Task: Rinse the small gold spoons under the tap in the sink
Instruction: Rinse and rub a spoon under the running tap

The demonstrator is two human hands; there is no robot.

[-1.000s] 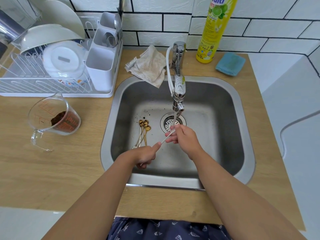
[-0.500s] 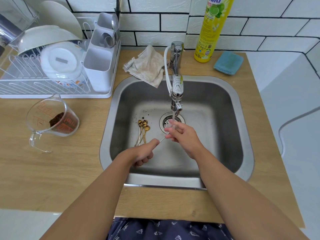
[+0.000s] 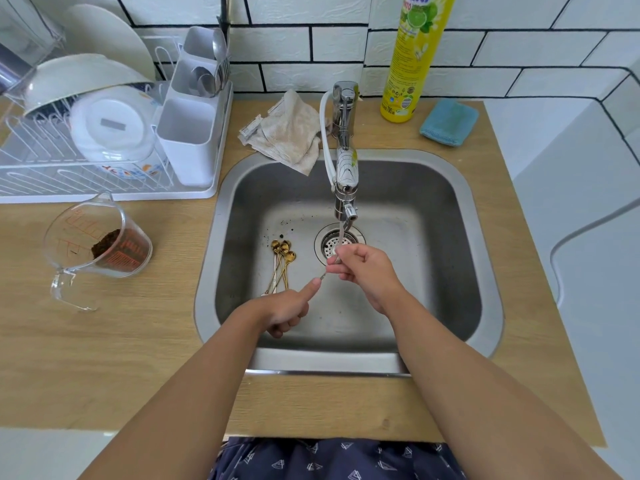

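Gold spoons [image 3: 282, 263] left of drain [image 3: 334, 244], jug [image 3: 98, 242] on counter [image 3: 138, 323]

One head cam only, wide-angle, looking fwd and steeply down from above the sink [image 3: 485, 306], close in. Sink sits center frame, tiled wall [image 3: 311, 43] along top edge, wooden surface [image 3: 104, 341] left and bottom; forearms enter from bottom.

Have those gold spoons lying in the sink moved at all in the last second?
No. The gold spoons lie in the same bundle left of the drain, bowls pointing toward the dark specks, just as before.
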